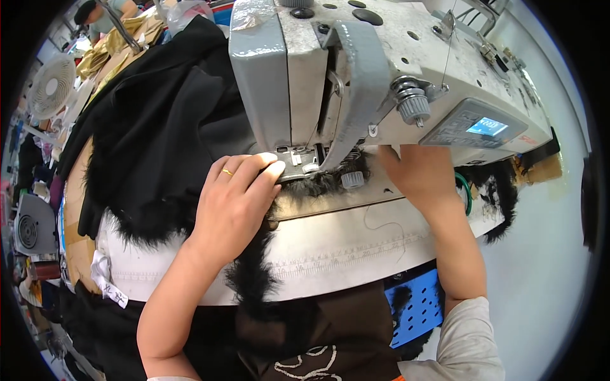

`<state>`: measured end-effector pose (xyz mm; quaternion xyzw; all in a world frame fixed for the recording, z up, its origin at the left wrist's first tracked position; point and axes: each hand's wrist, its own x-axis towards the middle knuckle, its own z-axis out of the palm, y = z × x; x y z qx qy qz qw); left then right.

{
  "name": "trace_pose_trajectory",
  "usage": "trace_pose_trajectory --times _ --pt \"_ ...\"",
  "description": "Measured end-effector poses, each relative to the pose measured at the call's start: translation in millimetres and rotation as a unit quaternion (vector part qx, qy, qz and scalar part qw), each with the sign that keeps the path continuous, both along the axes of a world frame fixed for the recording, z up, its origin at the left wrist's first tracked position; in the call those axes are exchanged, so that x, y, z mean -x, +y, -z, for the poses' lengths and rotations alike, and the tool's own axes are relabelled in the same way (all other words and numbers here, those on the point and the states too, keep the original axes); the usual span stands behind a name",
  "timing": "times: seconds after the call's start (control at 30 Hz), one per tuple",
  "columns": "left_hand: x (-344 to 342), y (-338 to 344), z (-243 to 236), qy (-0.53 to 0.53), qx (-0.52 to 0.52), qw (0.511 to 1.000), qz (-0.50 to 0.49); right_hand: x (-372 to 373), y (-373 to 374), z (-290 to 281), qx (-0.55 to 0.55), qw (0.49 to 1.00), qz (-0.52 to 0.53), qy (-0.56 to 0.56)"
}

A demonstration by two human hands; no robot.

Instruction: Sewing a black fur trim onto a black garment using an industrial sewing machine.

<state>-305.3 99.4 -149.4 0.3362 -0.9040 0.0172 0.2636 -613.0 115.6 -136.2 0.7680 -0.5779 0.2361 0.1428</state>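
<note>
A grey-white sewing machine (267, 70) with a lit panel stands over the work. My left hand (236, 200), with a gold ring, is closed on black fur trim (305, 187) at the left side of the presser foot (311, 164); a strip of trim hangs below it toward my lap. My right hand (416, 174) reaches under the machine's arm, thumb showing and fingers largely hidden, beside a green ring-shaped handle (466, 194). Black cloth with fur edging (178, 108) lies to the left of the needle area.
The white table edge (175, 279) carries a printed ruler and a white label. A blue perforated plate (413, 311) is below at right. On the left are a white fan (51, 82) and a grey machine (32, 225). Another person (108, 19) is at the back left.
</note>
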Motion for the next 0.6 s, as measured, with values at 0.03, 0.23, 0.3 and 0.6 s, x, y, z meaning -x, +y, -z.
trace_pose_trajectory --times 0.03,0.23,0.3,0.6 --pt "0.1 2.0 -2.2 -0.003 0.001 1.000 -0.005 -0.5 3.2 -3.7 0.001 0.998 0.023 0.060" --pt "4.3 6.7 -4.4 -0.050 -0.031 0.998 0.015 -21.8 12.1 -14.7 -0.127 0.957 -0.261 -0.027" --pt "3.8 6.4 -2.0 -0.049 -0.030 0.998 0.011 -21.8 6.0 -1.4 -0.131 0.953 -0.272 -0.012" --pt "-1.3 16.2 -3.4 -0.046 -0.056 0.997 0.023 -17.4 -1.7 4.4 -0.136 0.937 -0.319 -0.040"
